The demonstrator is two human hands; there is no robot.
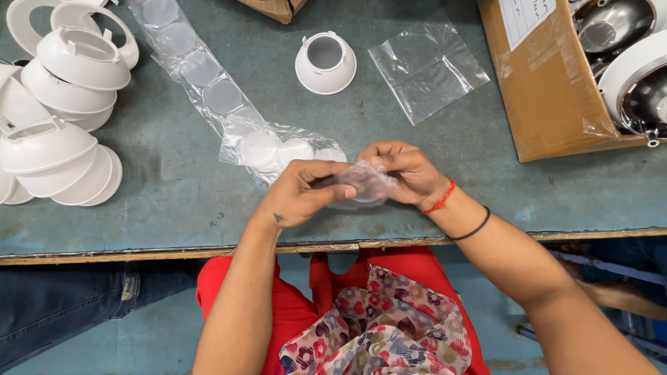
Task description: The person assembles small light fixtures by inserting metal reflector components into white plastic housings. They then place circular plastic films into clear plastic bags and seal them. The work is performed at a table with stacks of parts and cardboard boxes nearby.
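Both hands, left hand and right hand, pinch a small clear bag from each side, so it stays up off the surface.

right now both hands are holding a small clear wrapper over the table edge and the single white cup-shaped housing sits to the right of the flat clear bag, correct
Not quite. In the head view the white housing sits to the left of the flat clear bag, not the right. The rest holds: the left hand and right hand both hold the small clear wrapper over the table edge.
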